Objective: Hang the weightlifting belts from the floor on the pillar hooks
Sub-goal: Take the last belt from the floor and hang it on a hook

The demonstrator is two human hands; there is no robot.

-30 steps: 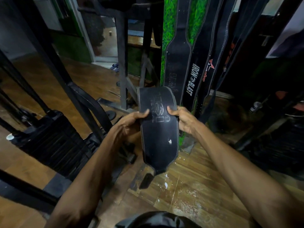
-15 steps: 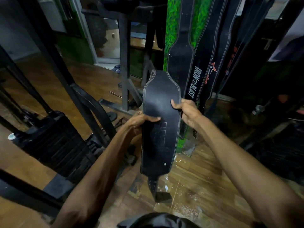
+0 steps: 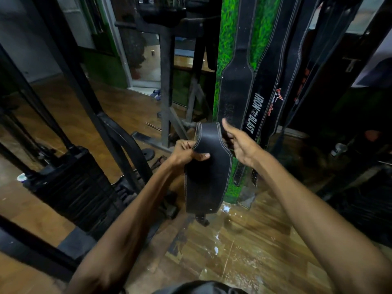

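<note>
Black leather belt [image 3: 209, 166] held in front of the green pillar [image 3: 227, 60], above the wooden floor [image 3: 244, 251]; long axis near vertical, broad back panel facing the camera, upper part folded over away from view at the top bend, buckle end [image 3: 201, 219] hanging lowest. Left hand [image 3: 186, 152] grips the belt's left edge, thumb across the front face, fingers curled behind. Right hand [image 3: 239, 141] sits just beside the fold, fingers extended and loose, holding nothing; whether its fingertips touch the far side of the fold cannot be told. Judged handling: thick stitched leather, stiff across its width, bending only along its length, moderately heavy, surface not slippery, nothing fragile. Best hold likely the narrow strap near the buckle, where the hook would catch, rather than the wide panel. Hung belts [image 3: 252, 107] already lie against the pillar, long axes vertical, perforated tails downward; hooks are out of view above. Dark machine frame [image 3: 165, 81] stands left of the pillar
</note>
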